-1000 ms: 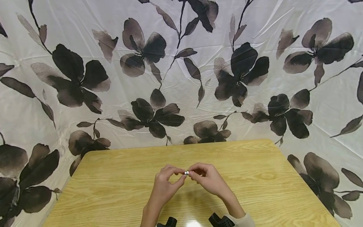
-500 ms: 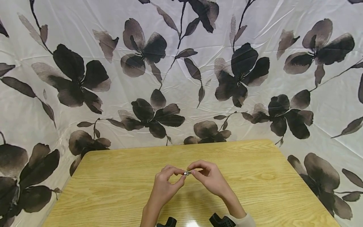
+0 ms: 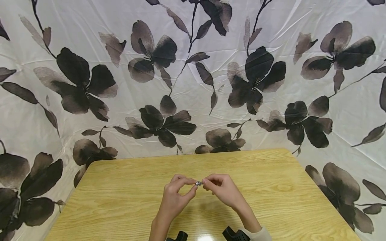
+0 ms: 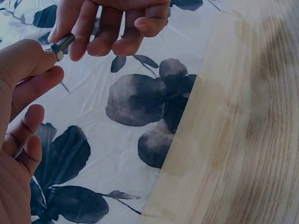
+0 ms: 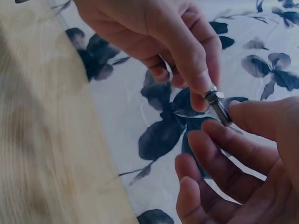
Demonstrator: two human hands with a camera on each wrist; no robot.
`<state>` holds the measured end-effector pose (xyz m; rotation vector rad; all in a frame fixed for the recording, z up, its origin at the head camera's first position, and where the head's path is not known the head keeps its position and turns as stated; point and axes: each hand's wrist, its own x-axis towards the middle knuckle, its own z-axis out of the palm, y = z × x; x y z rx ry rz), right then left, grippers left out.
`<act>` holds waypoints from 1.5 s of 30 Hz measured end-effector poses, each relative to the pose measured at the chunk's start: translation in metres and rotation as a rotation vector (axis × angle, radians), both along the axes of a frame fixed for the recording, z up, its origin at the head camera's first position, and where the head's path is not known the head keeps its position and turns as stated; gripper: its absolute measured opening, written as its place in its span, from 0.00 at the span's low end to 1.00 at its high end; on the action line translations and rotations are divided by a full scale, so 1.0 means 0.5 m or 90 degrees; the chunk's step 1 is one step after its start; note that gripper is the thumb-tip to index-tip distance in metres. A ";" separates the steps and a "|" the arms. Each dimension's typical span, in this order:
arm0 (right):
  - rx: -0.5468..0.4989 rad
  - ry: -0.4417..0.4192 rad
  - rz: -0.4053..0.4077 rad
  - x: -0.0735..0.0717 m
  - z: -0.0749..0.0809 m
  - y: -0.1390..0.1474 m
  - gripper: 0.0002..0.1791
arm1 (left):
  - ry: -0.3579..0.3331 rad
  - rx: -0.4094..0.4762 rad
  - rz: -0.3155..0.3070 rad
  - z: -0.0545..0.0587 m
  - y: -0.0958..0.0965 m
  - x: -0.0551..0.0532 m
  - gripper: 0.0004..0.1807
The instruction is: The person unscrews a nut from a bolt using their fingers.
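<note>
A small silver bolt (image 3: pixel 199 183) is held above the table between both hands in the head view. My left hand (image 3: pixel 176 195) pinches its head end between thumb and index finger. A hexagonal nut (image 4: pixel 57 52) sits on the bolt close to the left fingertips, and the bare thread (image 4: pixel 67 42) points toward the other hand. From the right, my right hand (image 3: pixel 224 190) pinches the threaded end with thumb and index finger. In the right wrist view, the thread (image 5: pixel 221 112) lies by the right thumb; the left fingers hide the bolt's far end.
A wooden table (image 3: pixel 120 201) with light grain lies under the hands. Behind it hangs a white cloth (image 3: pixel 211 110) with dark flowers. Black wrist devices (image 3: pixel 236 234) show at the bottom edge, near a pale sleeve (image 3: pixel 259 234).
The right fingers first sat close against the left fingertips, then drew back a little to the right, exposing more bolt. Their thumb and index have shifted pose. The left hand hardly moved.
</note>
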<state>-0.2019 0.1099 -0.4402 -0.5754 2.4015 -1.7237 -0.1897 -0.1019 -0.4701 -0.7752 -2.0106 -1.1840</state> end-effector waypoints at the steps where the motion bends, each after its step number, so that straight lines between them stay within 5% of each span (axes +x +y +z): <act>1: 0.000 -0.004 0.006 0.000 0.000 0.001 0.14 | -0.006 0.000 -0.003 0.000 0.000 0.001 0.15; 9: 0.004 0.002 0.035 0.002 -0.002 0.001 0.12 | 0.019 0.008 -0.004 0.001 0.004 -0.001 0.16; 16: -0.008 0.028 0.040 0.003 0.000 0.000 0.10 | -0.010 0.009 -0.008 -0.001 0.004 0.001 0.15; 28: -0.097 0.065 0.022 0.010 0.010 -0.003 0.09 | -0.003 -0.011 0.003 -0.001 0.004 0.002 0.15; 35: -0.026 0.029 -0.032 0.006 0.007 -0.002 0.12 | -0.010 -0.011 0.012 0.001 0.001 0.002 0.13; 45: 0.010 0.006 0.022 0.003 0.001 0.000 0.13 | -0.001 -0.009 0.007 0.002 0.000 0.001 0.13</act>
